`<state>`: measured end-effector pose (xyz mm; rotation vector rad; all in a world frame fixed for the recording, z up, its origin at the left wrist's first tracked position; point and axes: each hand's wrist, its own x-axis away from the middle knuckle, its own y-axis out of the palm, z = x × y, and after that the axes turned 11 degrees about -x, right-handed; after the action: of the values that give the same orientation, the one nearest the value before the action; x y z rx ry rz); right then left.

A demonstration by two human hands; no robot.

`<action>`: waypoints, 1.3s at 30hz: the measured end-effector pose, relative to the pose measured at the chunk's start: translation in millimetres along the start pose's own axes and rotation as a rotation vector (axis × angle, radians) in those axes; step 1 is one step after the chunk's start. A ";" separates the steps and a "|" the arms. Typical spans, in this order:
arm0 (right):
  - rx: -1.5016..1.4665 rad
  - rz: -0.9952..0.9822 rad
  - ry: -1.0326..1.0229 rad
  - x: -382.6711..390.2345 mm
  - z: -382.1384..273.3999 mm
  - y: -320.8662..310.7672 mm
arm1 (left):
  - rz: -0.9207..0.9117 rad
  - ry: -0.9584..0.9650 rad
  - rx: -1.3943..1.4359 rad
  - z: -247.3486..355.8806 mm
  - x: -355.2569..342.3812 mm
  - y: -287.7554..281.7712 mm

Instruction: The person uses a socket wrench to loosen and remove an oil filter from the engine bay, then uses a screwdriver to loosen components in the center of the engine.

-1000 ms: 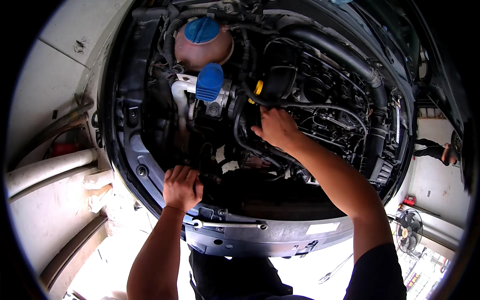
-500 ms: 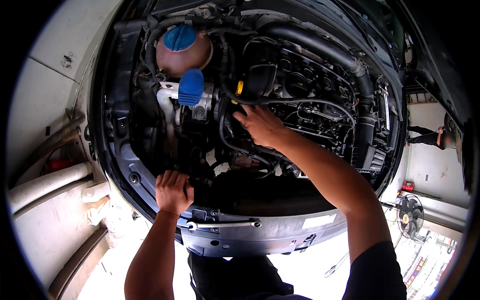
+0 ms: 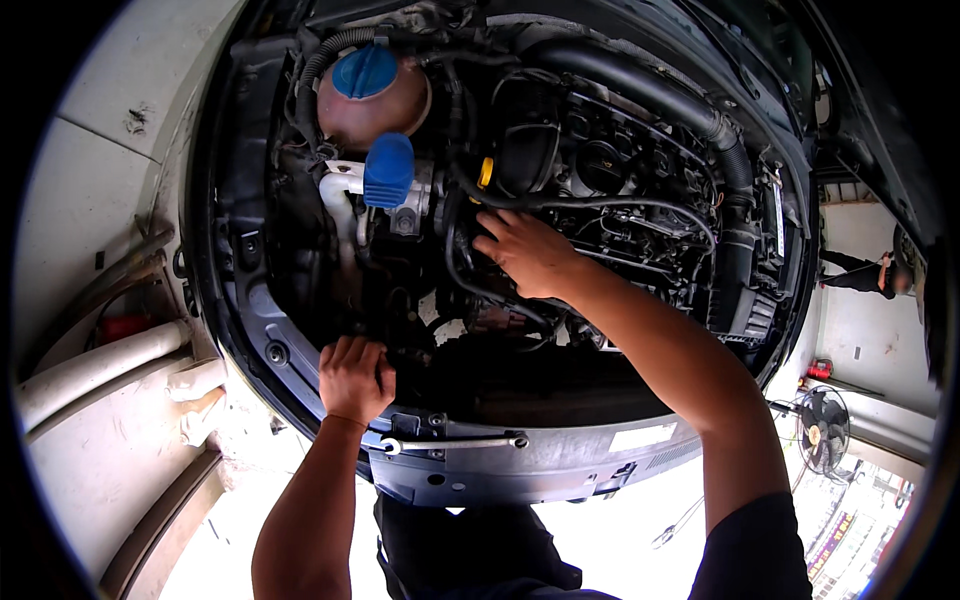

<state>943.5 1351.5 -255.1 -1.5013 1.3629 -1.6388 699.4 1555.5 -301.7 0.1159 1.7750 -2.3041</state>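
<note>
Our right hand point(image 3: 525, 258), fingers slightly wider apart than a moment ago, seems to keep our work beside the black hose point(image 3: 620, 201) below the yellow dipstick handle point(image 3: 486, 172), our left hand point(image 3: 357, 380) staying curled at the front panel point(image 3: 540, 472), both holds unclear.

We observe a black fan point(image 3: 823, 432), a pale wall point(image 3: 875, 325) above it, and brightly lit floor point(image 3: 625, 545) to its left.

White label point(image 3: 643, 437), print unreadable
</note>
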 end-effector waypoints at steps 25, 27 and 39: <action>0.046 0.017 0.183 3.4 -3.0 -5.4 | -0.039 0.026 -0.001 0.5 0.0 2.0; -0.141 0.200 0.154 9.9 3.1 7.2 | -0.008 0.022 0.006 0.6 0.3 2.9; -0.099 0.106 0.147 6.7 7.6 5.3 | -0.020 0.025 0.009 2.8 -0.5 2.8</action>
<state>947.8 1341.3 -258.1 -1.3597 1.5957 -1.6635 700.8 1552.3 -303.5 0.1296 1.7859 -2.3348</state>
